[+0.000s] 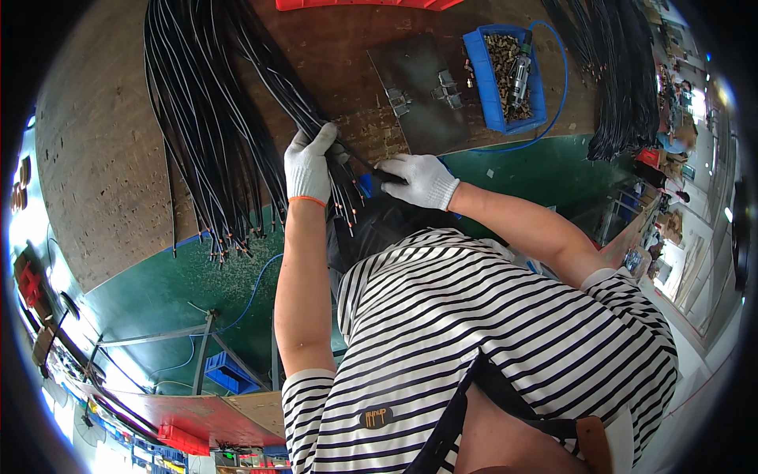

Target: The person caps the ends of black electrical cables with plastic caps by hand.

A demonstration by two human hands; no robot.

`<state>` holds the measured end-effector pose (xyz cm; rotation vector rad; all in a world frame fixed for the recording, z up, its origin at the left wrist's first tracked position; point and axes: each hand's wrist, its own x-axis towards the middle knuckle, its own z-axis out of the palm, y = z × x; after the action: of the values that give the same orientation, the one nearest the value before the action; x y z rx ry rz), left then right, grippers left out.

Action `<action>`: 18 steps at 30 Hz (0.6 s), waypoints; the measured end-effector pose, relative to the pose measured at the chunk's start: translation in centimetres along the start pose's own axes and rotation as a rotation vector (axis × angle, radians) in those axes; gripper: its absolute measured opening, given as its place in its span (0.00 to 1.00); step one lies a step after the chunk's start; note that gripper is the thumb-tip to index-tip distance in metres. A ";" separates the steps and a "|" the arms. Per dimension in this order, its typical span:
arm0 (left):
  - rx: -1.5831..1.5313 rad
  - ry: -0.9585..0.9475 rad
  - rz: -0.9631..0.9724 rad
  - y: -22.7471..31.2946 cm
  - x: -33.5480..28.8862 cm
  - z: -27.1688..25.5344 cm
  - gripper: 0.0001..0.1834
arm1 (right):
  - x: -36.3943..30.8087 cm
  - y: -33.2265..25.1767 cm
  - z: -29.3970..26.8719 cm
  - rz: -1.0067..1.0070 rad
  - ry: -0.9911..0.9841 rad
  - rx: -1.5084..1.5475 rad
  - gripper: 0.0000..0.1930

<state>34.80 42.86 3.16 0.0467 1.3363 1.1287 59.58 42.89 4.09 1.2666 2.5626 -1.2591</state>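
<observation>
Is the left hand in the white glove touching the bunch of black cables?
Touching. The head view shows the left hand in its white knitted glove with fingers closed over the bunch of black cables, no gap showing.

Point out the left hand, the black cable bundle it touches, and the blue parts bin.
left hand (308,167), head view, back of the white glove.
black cable bundle (207,110), head view, middle of the fanned strands on the bench.
blue parts bin (483,79), head view, its left wall.

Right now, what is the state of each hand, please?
Left hand: closed on the bundle of black cables.
Right hand: closed on a single black cable.
</observation>
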 end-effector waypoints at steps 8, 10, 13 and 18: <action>0.048 -0.023 -0.028 -0.1 0.7 -0.8 0.05 | 2.1 -4.3 -1.0 0.470 -0.302 0.874 0.18; 0.116 -0.004 -0.027 -0.4 0.8 -1.0 0.07 | 3.0 -4.4 0.4 0.431 -0.287 0.813 0.17; 0.213 -0.001 -0.051 -0.8 1.1 -1.7 0.09 | 4.7 -4.8 2.0 0.365 -0.169 0.650 0.17; 0.255 0.121 0.169 -1.6 0.9 -2.6 0.20 | 12.2 -4.0 1.8 0.328 0.034 0.559 0.21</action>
<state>33.57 41.18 0.76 0.2868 1.6030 1.1091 48.13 48.36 1.28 1.7087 1.9549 -1.9458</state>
